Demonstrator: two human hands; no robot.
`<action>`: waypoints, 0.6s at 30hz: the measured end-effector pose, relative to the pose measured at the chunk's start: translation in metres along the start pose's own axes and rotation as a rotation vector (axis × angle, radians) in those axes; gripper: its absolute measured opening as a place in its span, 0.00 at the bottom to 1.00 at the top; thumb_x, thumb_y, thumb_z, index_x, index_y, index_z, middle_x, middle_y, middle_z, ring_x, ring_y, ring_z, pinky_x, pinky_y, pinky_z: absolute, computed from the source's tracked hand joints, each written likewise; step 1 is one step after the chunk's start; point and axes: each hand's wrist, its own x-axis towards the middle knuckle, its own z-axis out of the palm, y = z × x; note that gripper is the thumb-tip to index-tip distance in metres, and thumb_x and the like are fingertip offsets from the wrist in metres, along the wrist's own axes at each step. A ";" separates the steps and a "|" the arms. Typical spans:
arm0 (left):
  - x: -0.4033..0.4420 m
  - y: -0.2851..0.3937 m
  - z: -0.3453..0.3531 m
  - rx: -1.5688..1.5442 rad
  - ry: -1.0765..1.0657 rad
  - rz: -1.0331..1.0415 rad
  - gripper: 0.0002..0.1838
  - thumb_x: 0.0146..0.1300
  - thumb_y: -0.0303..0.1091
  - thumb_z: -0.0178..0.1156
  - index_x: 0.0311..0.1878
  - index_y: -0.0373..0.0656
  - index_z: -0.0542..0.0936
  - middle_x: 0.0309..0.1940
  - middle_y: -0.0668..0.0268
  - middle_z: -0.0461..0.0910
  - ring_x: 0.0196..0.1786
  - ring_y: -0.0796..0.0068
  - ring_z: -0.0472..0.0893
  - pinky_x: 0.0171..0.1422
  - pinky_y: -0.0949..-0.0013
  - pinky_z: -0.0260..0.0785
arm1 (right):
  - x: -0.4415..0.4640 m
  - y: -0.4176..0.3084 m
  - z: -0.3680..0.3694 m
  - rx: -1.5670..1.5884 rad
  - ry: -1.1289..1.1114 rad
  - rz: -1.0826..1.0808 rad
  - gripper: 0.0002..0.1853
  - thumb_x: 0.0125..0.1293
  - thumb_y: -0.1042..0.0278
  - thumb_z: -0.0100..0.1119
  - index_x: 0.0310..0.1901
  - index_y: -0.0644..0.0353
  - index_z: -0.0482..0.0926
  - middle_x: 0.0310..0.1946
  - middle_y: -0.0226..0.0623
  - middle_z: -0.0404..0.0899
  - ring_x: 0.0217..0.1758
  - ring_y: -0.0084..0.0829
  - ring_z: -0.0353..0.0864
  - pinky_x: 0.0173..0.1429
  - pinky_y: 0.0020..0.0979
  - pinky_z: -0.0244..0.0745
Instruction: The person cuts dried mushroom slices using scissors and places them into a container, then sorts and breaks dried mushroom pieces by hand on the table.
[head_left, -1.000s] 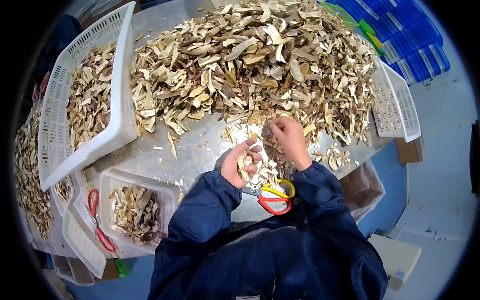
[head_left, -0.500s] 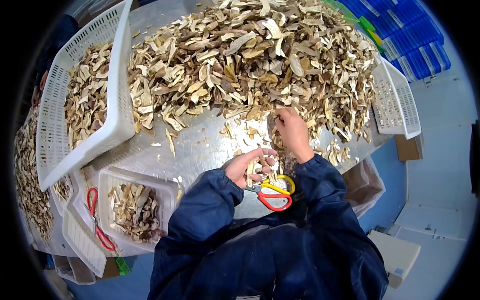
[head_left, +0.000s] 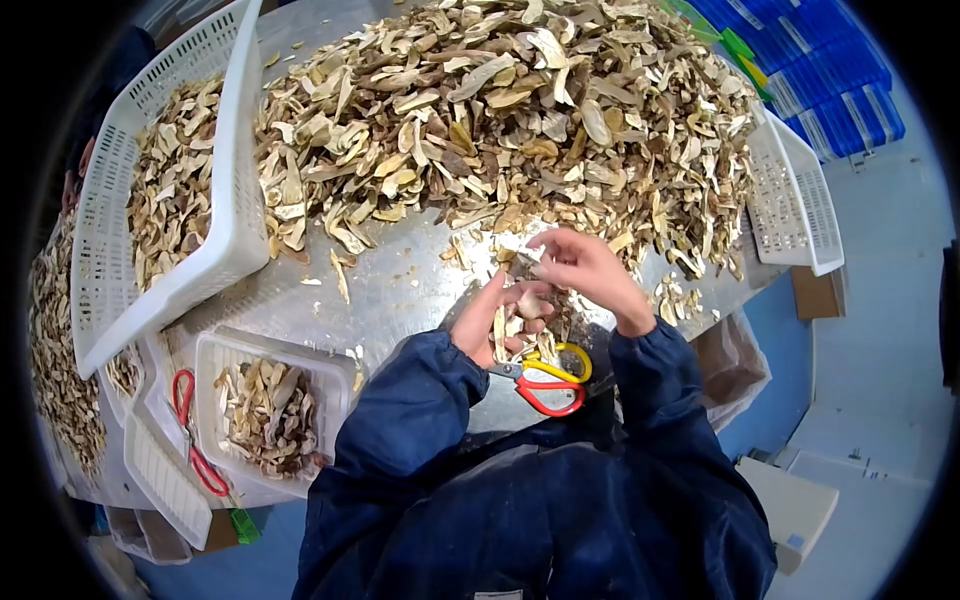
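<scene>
My left hand (head_left: 478, 322) is cupped palm up near the front of the metal table (head_left: 390, 295), its fingers curled round a few dried mushroom slices (head_left: 530, 303). Just above it, my right hand (head_left: 595, 275) pinches a pale dried mushroom slice (head_left: 530, 257) between thumb and fingertips. Scissors (head_left: 552, 398) with one red and one yellow handle lie below my left hand, close to my body; their blades are mostly hidden. Beyond both hands rises a large heap of dried mushroom slices (head_left: 500, 130). Loose bits are scattered around the hands.
At left stands a white slotted basket (head_left: 245, 215) holding slices. A clear plastic tub (head_left: 345, 375) with slices sits at the front left, beside red-handled scissors (head_left: 184, 400). Another white basket (head_left: 790, 200) is at the right edge, with blue crates (head_left: 840, 110) behind.
My right hand has drawn back from the heap's edge toward my left hand, now with a slice in its fingers. My left hand has turned slightly, thumb pointing up.
</scene>
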 end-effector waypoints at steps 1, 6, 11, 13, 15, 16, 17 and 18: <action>0.001 0.000 -0.002 0.011 -0.005 0.003 0.21 0.72 0.48 0.41 0.53 0.40 0.70 0.38 0.63 0.74 0.36 0.76 0.76 0.20 0.84 0.63 | 0.009 0.006 0.002 -0.170 0.134 -0.027 0.15 0.57 0.68 0.62 0.47 0.61 0.78 0.25 0.29 0.77 0.25 0.17 0.74 0.28 0.21 0.67; 0.003 -0.003 -0.009 0.026 0.002 -0.005 0.14 0.71 0.41 0.46 0.49 0.41 0.72 0.37 0.66 0.75 0.32 0.79 0.74 0.19 0.85 0.60 | 0.046 0.025 0.031 -0.838 0.496 -0.182 0.11 0.57 0.62 0.58 0.36 0.61 0.79 0.29 0.44 0.79 0.30 0.45 0.79 0.33 0.39 0.73; 0.003 0.000 -0.008 0.031 -0.028 0.003 0.22 0.70 0.49 0.45 0.53 0.39 0.71 0.37 0.66 0.76 0.32 0.80 0.75 0.22 0.84 0.66 | 0.047 0.037 0.017 -0.620 0.416 -0.232 0.08 0.56 0.69 0.58 0.35 0.63 0.77 0.26 0.41 0.78 0.26 0.37 0.78 0.32 0.33 0.71; -0.001 0.002 0.002 0.016 -0.002 -0.008 0.25 0.71 0.52 0.42 0.54 0.39 0.70 0.38 0.65 0.76 0.34 0.78 0.77 0.26 0.81 0.72 | 0.032 0.021 0.010 -0.191 0.250 -0.102 0.08 0.56 0.70 0.59 0.34 0.65 0.78 0.21 0.35 0.75 0.24 0.23 0.73 0.30 0.25 0.68; -0.001 0.003 0.002 -0.007 -0.031 -0.015 0.28 0.71 0.55 0.38 0.55 0.38 0.70 0.40 0.63 0.78 0.38 0.75 0.81 0.35 0.75 0.79 | 0.024 0.014 0.005 0.008 0.092 -0.031 0.08 0.56 0.70 0.60 0.33 0.66 0.78 0.20 0.34 0.75 0.24 0.21 0.72 0.30 0.24 0.68; 0.002 0.002 -0.003 -0.003 -0.045 -0.025 0.28 0.71 0.55 0.38 0.55 0.38 0.70 0.40 0.63 0.78 0.39 0.76 0.81 0.36 0.74 0.80 | 0.020 0.008 0.003 -0.012 0.054 0.010 0.08 0.56 0.69 0.60 0.33 0.66 0.78 0.21 0.35 0.76 0.24 0.23 0.73 0.30 0.25 0.68; 0.005 0.001 -0.009 0.001 -0.059 -0.036 0.28 0.71 0.55 0.38 0.55 0.38 0.71 0.40 0.63 0.78 0.39 0.76 0.81 0.36 0.73 0.80 | 0.018 0.006 0.002 -0.032 0.017 0.051 0.08 0.56 0.69 0.60 0.33 0.65 0.78 0.21 0.36 0.76 0.24 0.24 0.74 0.30 0.26 0.69; 0.007 -0.001 -0.011 0.007 -0.074 -0.047 0.28 0.71 0.54 0.38 0.54 0.38 0.71 0.40 0.63 0.78 0.39 0.76 0.81 0.37 0.72 0.80 | 0.019 0.009 0.004 -0.228 0.107 -0.009 0.09 0.56 0.68 0.60 0.34 0.65 0.79 0.22 0.38 0.77 0.25 0.27 0.75 0.31 0.27 0.70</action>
